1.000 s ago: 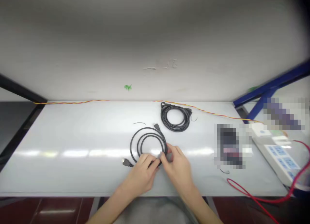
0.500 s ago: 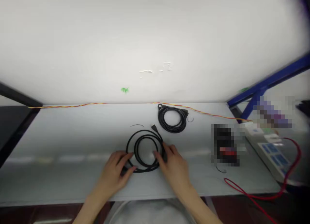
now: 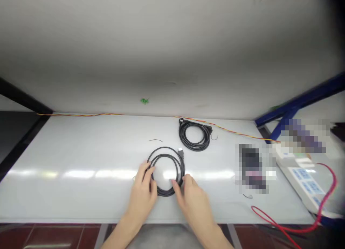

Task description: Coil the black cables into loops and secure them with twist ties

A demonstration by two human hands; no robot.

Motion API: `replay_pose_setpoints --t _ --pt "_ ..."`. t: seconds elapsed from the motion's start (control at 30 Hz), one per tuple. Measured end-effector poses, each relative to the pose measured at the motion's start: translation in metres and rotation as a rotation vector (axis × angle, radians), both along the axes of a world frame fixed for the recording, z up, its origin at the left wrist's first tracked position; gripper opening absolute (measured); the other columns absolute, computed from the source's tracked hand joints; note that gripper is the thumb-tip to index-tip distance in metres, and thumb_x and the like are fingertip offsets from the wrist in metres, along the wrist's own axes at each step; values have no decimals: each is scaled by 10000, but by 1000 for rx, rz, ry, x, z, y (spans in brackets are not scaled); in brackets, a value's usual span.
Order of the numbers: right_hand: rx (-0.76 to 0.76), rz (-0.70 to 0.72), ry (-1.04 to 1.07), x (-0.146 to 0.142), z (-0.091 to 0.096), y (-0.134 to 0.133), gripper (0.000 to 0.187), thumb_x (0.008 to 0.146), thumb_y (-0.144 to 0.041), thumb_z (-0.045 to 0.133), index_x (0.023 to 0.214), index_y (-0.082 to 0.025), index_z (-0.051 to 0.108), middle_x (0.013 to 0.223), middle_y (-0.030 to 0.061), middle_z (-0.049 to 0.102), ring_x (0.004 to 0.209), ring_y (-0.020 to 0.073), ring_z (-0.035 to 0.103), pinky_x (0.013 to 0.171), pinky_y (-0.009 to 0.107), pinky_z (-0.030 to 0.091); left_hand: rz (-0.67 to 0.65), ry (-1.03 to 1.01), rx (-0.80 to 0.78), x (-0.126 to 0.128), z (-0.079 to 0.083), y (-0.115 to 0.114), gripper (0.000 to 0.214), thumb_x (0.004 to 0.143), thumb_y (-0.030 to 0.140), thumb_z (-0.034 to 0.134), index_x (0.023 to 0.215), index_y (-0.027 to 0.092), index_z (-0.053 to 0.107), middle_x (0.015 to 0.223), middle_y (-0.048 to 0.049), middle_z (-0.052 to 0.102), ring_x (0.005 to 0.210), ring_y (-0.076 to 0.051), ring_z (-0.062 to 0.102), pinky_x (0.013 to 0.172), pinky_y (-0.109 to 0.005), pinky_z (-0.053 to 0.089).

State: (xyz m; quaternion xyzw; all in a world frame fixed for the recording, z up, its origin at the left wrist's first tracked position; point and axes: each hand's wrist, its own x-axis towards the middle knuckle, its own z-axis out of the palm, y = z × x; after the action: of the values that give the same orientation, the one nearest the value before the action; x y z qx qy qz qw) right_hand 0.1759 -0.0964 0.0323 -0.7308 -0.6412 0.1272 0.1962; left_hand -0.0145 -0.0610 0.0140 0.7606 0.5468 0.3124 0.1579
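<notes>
A loosely coiled black cable lies on the white table in front of me. Its plug, with a bright metal tip, points away at the coil's upper right. My left hand grips the left side of the loops, fingers curled over them and thumb close by. On the right side, my right hand pinches the loops, thumb inside the ring and fingers outside. The coil's underside and parts beneath my fingers are hidden.
A second, neatly coiled black cable lies behind. Thin tie pieces, one a dark strip, are scattered about. To the right are a blurred-out dark object, a white power strip and a red cord. A twisted yellow-red wire runs along the wall.
My left hand has moved right and closed in on the coil, drawing its loops tighter together. The plug now lies closer to the coil's right side. The view has shifted slightly.
</notes>
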Motion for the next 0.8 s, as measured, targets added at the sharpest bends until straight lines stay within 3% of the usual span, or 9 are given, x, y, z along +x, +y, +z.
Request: replay_pose_setpoints --t 0.07,0.2,0.3,0.43,0.53,0.67,0.8 --pt "-4 -3 62 9 2 4 386 1083 -522 398 808 -266 489 675 39 636 516 222 612 473 331 346 -52 -7 7 3 3 13 425 972 103 459 1368 207 570 1372 -156 593 1340 -339 562 1089 -598 541" --pt "-56 -77 198 36 2 25 405 1067 -521 417 785 -257 538 710 59 684 625 249 663 576 351 427 -170 20 -26 1 8 38 305 984 236 588 1286 207 621 1246 -144 616 1216 -319 594 1013 -542 571" --pt "-75 -136 277 51 0 39 373 1010 -559 502 925 -220 631 701 51 691 640 254 669 615 357 462 -305 9 -21 -8 9 58 237 999 220 580 1227 205 640 1239 -130 618 1242 -288 584 1039 -501 561" --pt "-83 -141 387 57 -4 48 448 980 -579 536 1134 -178 662 718 37 691 630 240 659 622 350 480 -502 19 -102 -25 10 86 315 1046 172 479 1325 221 618 1358 -111 615 1284 -232 600 1113 -446 534" --pt "-64 -137 396 54 -7 50 438 989 -560 523 1128 -173 672 657 18 647 593 229 619 607 345 457 -581 13 -137 -34 12 99 308 1067 210 475 1334 220 630 1402 -98 620 1318 -229 606 1143 -436 519" --pt "-56 -121 396 51 -10 46 413 1006 -550 507 1054 -182 688 698 31 661 610 213 612 624 335 453 -516 -77 -92 -37 14 99 288 1053 234 541 1319 238 649 1434 -114 610 1353 -244 590 1146 -467 524" --pt "-73 -109 398 52 -9 39 424 1022 -546 497 1052 -172 693 675 22 648 603 206 615 610 323 449 -251 -83 58 -46 16 78 303 1049 194 505 1309 242 655 1423 -121 592 1369 -275 563 1156 -510 496"
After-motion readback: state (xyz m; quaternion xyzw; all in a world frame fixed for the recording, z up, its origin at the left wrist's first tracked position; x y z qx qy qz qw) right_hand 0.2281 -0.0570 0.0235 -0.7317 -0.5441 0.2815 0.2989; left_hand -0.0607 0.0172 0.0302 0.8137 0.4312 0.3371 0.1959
